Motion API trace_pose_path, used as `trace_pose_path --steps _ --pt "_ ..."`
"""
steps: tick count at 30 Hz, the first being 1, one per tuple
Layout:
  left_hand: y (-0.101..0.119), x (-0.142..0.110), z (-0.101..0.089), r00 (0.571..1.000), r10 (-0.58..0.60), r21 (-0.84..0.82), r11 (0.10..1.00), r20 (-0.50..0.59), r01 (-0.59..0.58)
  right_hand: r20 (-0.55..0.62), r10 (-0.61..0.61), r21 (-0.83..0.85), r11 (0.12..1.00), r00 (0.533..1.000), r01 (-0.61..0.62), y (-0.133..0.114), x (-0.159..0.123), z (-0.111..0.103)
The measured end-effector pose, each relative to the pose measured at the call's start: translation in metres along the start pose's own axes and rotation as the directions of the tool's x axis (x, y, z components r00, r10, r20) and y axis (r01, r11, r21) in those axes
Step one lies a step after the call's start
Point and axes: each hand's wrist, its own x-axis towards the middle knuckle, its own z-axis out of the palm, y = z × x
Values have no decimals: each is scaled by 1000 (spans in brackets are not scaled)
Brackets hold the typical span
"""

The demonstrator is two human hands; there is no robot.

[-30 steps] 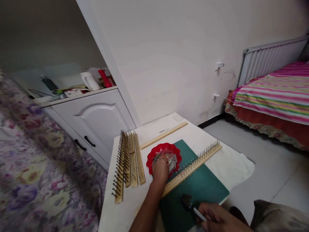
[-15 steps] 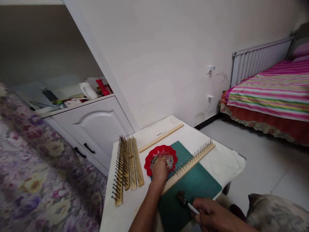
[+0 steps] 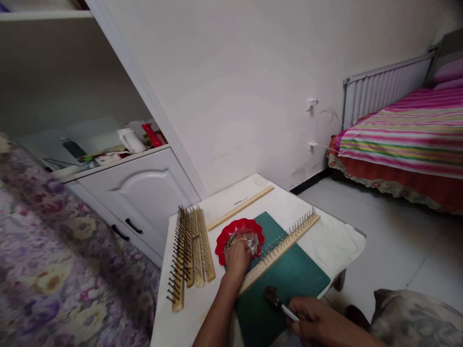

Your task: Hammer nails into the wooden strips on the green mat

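My left hand [image 3: 238,258] reaches into a red scalloped bowl [image 3: 221,239] of loose metal nails [image 3: 256,239]. Its fingers are curled down among the nails; their tips, and anything between them, are hidden. A hammer [image 3: 277,300] is gripped by the handle in my right hand [image 3: 310,315], its dark head held low over the green mat [image 3: 289,277]. Between the hands, a wooden strip [image 3: 277,253] lies slantwise across the mat. Nails stand in rows along its far part, while the end nearest my left hand shows bare holes.
Several wooden strips [image 3: 195,250] studded with nails lie side by side on the white table [image 3: 340,241]. A bare strip [image 3: 240,207] and a few loose nails [image 3: 238,202] lie near the wall. A cabinet [image 3: 137,193] and floral curtain [image 3: 72,270] stand left, a bed [image 3: 405,140] right.
The view has shifted slightly. My left hand stays in the bowl with small movement, and my right hand holds the hammer in nearly the same place.
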Motion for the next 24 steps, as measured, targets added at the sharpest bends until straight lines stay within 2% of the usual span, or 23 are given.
trace_pose_path --steps 6,11,17,21,24 --pt "-6 -8 3 998 43 -34 998 -53 -44 29 19 33 999 999 -20 5 1 0" --pt "-12 -9 9 990 60 -152 985 -128 -79 62 32 18 999 998 -33 9 3 -2" --pt "-17 -8 15 982 96 -260 956 -160 -136 47 56 6 998 997 -57 4 0 -1" --pt "-21 -8 18 971 95 -416 891 -219 -181 43 74 -4 997 996 -74 4 -1 -1" --pt "-24 -8 21 974 50 -532 831 -219 -162 44 76 -8 997 996 -76 8 -1 -2"
